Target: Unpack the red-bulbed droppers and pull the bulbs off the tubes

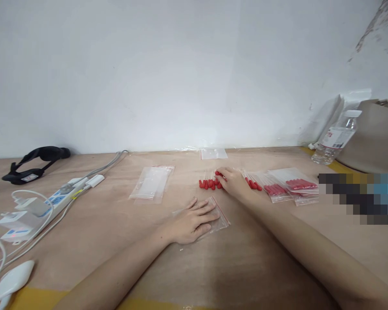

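My left hand lies flat with spread fingers on a clear zip bag with a red seal strip, near the middle of the wooden table. My right hand reaches further back, its fingers curled and pinching at a loose cluster of red-capped clear tubes. What exactly sits between the fingertips is too small to make out. To the right of that hand lie filled zip bags of red-capped tubes.
A stack of empty zip bags lies left of centre, another small bag by the wall. A power strip with plugs and cables and a black strap sit far left. A water bottle stands far right.
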The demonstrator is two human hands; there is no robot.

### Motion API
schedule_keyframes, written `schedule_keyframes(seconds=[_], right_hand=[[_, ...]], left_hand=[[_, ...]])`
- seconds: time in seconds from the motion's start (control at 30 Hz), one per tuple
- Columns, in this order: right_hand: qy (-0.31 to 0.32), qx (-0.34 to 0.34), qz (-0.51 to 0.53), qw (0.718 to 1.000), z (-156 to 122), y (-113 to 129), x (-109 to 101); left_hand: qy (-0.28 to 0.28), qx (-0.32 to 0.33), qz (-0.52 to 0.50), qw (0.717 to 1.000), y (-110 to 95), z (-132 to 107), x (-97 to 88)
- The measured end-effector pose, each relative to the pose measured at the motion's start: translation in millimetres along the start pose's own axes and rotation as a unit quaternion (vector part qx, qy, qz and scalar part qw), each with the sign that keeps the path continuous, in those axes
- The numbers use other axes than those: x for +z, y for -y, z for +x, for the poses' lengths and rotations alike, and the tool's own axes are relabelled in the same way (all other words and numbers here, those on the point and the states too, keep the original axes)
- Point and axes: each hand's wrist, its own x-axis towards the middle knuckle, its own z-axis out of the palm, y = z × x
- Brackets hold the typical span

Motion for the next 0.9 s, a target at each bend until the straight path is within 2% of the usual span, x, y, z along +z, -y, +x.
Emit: schedule_keyframes(seconds=[0.07,0.13,0.23,0.3,0.43,0.57,0.63,0.7,0.8,0.9], right_hand=[[0.018,-0.003,-0.003,1.0,0.8,2.1,5.2],[0.035,-0.007,-0.005,0.999,-0.2,3.9,7.8],[0.054,-0.015,-0.015,0.998,-2.8,5.9,7.6],[0.06,-0.013,-0.033,0.998,-4.3,6.1,6.2],[0.051,0.013,-0.001,0.999,-6.6,2.6,3.6],[0.032,0.027,0.055,0.998,-10.6,-0.7,1.8],[0.029,0.021,0.057,0.998,-12.4,-0.1,0.3],[0.025,0.01,0.048,0.998,-13.4,0.5,-2.5],[-0.005,0.016,0.021,1.0,-15.1,-4.0,-11.6],[-0.046,0.044,-0.023,0.998,-22.4,-21.3,-29.8]], left_hand=[[-0.022,-0.021,-0.015,0.999,-0.2,-0.2,1.8],[-0.085,-0.06,-0.051,0.993,2.5,0.2,4.1],[-0.2,-0.152,-0.111,0.962,12.2,0.8,5.0],[-0.234,-0.202,-0.134,0.942,20.7,0.0,3.6],[-0.2,-0.269,-0.172,0.926,33.9,-3.7,2.2],[-0.146,-0.278,-0.237,0.919,37.3,-5.6,2.2],[-0.13,-0.276,-0.273,0.912,36.8,-6.5,-3.9],[-0.144,-0.285,-0.306,0.897,37.7,-8.8,-17.2],[-0.228,-0.32,-0.318,0.863,49.3,-17.2,-45.0],[-0.371,-0.355,-0.259,0.818,77.7,-31.3,-65.7]])
